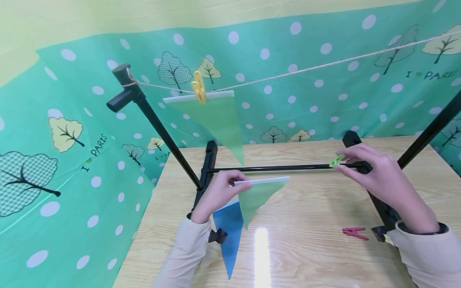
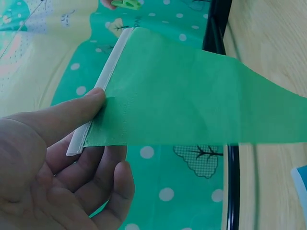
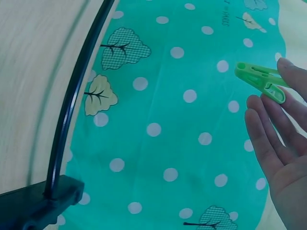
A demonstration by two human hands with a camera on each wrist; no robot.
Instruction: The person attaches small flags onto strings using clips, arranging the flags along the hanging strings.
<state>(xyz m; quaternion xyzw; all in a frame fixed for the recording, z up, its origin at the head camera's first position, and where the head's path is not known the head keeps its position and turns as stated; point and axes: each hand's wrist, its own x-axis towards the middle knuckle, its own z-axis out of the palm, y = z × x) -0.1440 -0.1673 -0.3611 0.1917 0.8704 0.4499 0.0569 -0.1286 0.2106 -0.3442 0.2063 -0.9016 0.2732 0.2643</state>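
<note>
We see the fingers of the left hand (image 1: 220,191) pinching a green pennant (image 1: 257,198) by the left end of its white edge, tip hanging down over the worktop (image 1: 306,216); the edge's free end points right, towards a green clothespin (image 1: 336,161) pinched in the fingers of the right hand (image 1: 378,166), well apart from it; the string (image 1: 302,73) runs above both; on the backdrop cloth (image 1: 266,116) we read "I PARIS", a heart between; we make out no brand.

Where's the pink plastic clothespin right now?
Head view, lower right: the pink clothespin lies on the light wood-grain tabletop, below the right hand pinching the green plastic clothespin, left of that arm's cream sleeve.
</note>
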